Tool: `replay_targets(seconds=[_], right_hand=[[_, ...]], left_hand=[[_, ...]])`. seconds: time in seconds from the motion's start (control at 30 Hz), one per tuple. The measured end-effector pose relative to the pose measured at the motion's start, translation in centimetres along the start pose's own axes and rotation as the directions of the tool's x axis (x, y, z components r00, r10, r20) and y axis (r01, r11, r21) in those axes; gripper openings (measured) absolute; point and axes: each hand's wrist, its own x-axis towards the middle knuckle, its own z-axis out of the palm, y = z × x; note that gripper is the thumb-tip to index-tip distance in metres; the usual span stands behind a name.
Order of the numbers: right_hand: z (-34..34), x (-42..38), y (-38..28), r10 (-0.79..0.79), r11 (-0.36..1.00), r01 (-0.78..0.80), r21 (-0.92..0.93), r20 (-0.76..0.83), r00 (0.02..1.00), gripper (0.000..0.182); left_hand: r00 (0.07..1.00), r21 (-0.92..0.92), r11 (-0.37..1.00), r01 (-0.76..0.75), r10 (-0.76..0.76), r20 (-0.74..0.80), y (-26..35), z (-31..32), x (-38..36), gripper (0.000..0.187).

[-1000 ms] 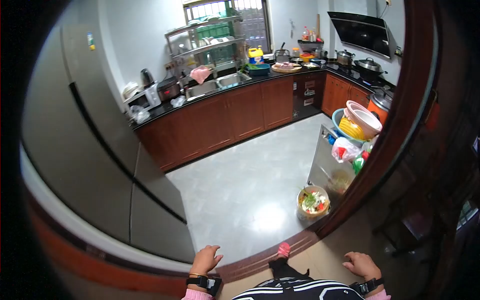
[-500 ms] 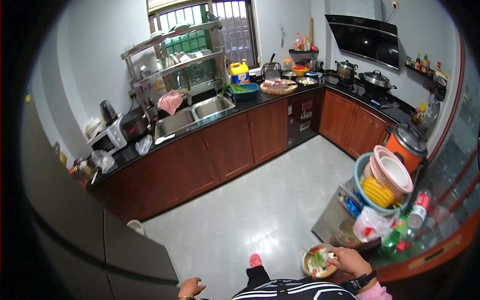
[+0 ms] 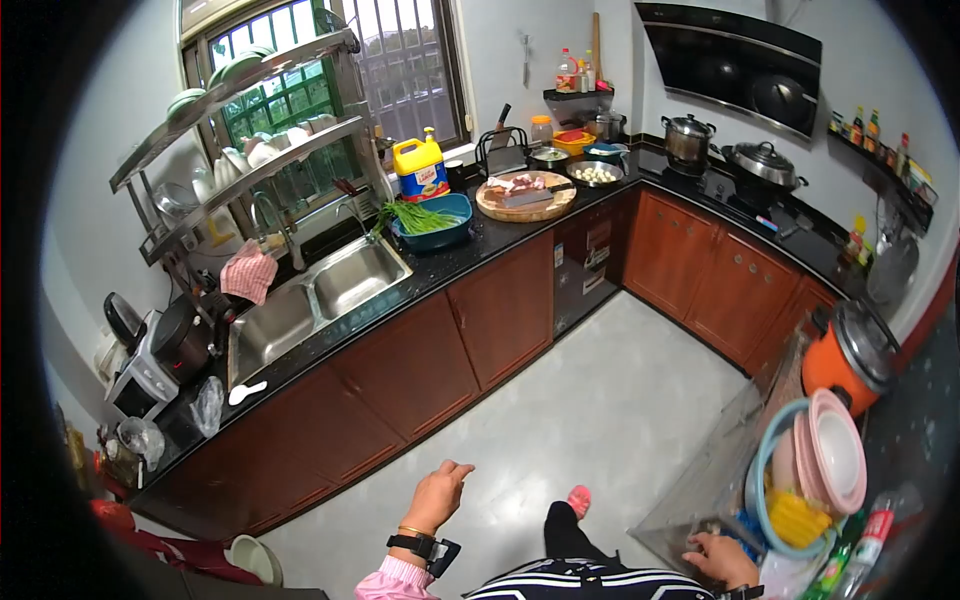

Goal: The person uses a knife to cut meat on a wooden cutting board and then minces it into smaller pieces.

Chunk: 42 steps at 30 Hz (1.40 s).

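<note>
Right hand (image 3: 720,558) cut off at the wrist by bottom edge; contact with metal cabinet (image 3: 695,490) can't be told. Cabinet panel smeared. Blue basin (image 3: 756,478) partly covered by pink basins (image 3: 803,460). Red-label bottle (image 3: 879,524) clipped at lower end. Jars (image 3: 120,466) at far left lost in dark rim. Window (image 3: 405,65) cropped on top. Shelf bottles' (image 3: 872,130) labels too small to be read.

Only illegible lettering on the blue label (image 3: 427,181) of the yellow jug (image 3: 415,157) and dark cabinet front (image 3: 592,285)
</note>
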Motion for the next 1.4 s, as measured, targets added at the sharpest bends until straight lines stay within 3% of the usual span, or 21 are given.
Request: replay_targets(seconds=[0.1, 0.17, 0.23, 0.3, 0.33, 0.4, 0.5, 0.63, 0.7, 0.77, 0.83, 0.9, 1.03, 1.13, 1.23, 1.3, 1.4], right_hand=[[-2.8, 9.7, 2.1, -0.018, 0.993, 0.024, -0.113, 0.055, 0.998, 0.044], [-7.3, 16.2, -0.3, -0.025, 0.979, 0.031, -0.2, 0.031, 0.999, 0.044], [-12.6, 22.3, -4.4, -0.199, 0.977, 0.19, -0.097, -0.103, 0.975, 0.039], [-17.0, 28.1, -8.0, -0.401, 0.91, 0.376, -0.176, -0.138, 0.906, 0.036], [-18.8, 30.7, -9.9, -0.402, 0.908, 0.377, -0.186, -0.123, 0.907, 0.036], [-22.1, 36.2, -13.7, -0.622, 0.767, 0.609, -0.201, -0.004, 0.783, 0.035], [-25.9, 44.2, -18.4, -0.709, 0.662, 0.711, -0.236, 0.108, 0.697, 0.035], [-30.1, 56.4, -22.4, -0.736, 0.624, 0.725, -0.292, 0.092, 0.671, 0.036], [-32.6, 61.8, -23.7, -0.763, 0.604, 0.725, -0.333, 0.024, 0.646, 0.036], [-35.8, 66.3, -25.5, -0.735, 0.621, 0.704, -0.345, 0.056, 0.676, 0.036], [-37.8, 70.7, -26.3, -0.773, 0.611, 0.721, -0.327, -0.049, 0.633, 0.037], [-39.3, 74.7, -26.6, -0.766, 0.625, 0.712, -0.32, -0.073, 0.639, 0.038], [-41.1, 84.0, -26.6, -0.767, 0.594, 0.734, -0.33, 0.04, 0.64, 0.043], [-41.4, 92.1, -27.7, -0.877, 0.455, 0.815, -0.359, -0.018, 0.481, 0.054], [-42.2, 97.8, -30.2, -0.912, 0.379, 0.863, -0.334, 0.022, 0.409, 0.054], [-42.1, 101.4, -31.1, -0.961, 0.24, 0.917, -0.319, 0.058, 0.272, 0.052], [-42.2, 103.3, -32.0, -0.949, 0.19, 0.931, -0.313, 0.185, 0.256, 0.046]], left_hand=[[0.996, -0.002, 0.998, 0.068, -0.068, -0.057, -0.7, 1.5, 6.6, 0.031], [0.993, 0.027, 0.996, 0.087, -0.084, -0.086, -1.6, 2.5, 9.9, 0.03], [0.991, 0.036, 0.993, 0.109, -0.105, -0.085, -2.9, 3.0, 13.1, 0.028], [0.983, 0.042, 0.988, 0.152, -0.146, -0.108, -3.8, 2.6, 16.3, 0.026], [0.975, 0.055, 0.981, 0.185, -0.176, -0.137, -4.2, 2.4, 17.8, 0.025], [0.954, 0.082, 0.964, 0.253, -0.235, -0.187, -4.8, 2.2, 21.3, 0.023], [0.929, 0.081, 0.947, 0.31, -0.284, -0.236, -5.6, 3.0, 27.2, 0.021], [0.928, 0.112, 0.951, 0.289, -0.25, -0.275, -6.6, 2.9, 37.8, 0.018], [0.914, 0.071, 0.964, 0.254, -0.216, -0.344, -6.2, 2.0, 43.7, 0.018], [0.886, -0.016, 0.969, 0.245, -0.231, -0.401, -5.9, 0.6, 50.1, 0.02], [0.834, -0.078, 0.994, 0.076, -0.107, -0.541, -5.6, -1.5, 56.1, 0.025], [0.849, -0.144, 0.989, 0.036, -0.107, -0.518, -5.0, -3.3, 61.5, 0.027], [0.85, -0.307, 0.946, -0.108, -0.072, -0.522, -4.9, -3.7, 71.8, 0.023], [0.888, -0.284, 0.959, 0.002, -0.132, -0.44, -4.0, -3.2, 78.3, 0.018], [0.898, -0.356, 0.934, 0.028, -0.18, -0.402, -2.3, -2.0, 84.9, 0.023], [0.923, -0.265, 0.964, 0.017, -0.117, -0.365, -1.0, -1.6, 89.9, 0.023], [0.946, -0.066, 0.986, 0.156, -0.168, -0.276, -0.7, 0.9, 96.0, 0.03]])
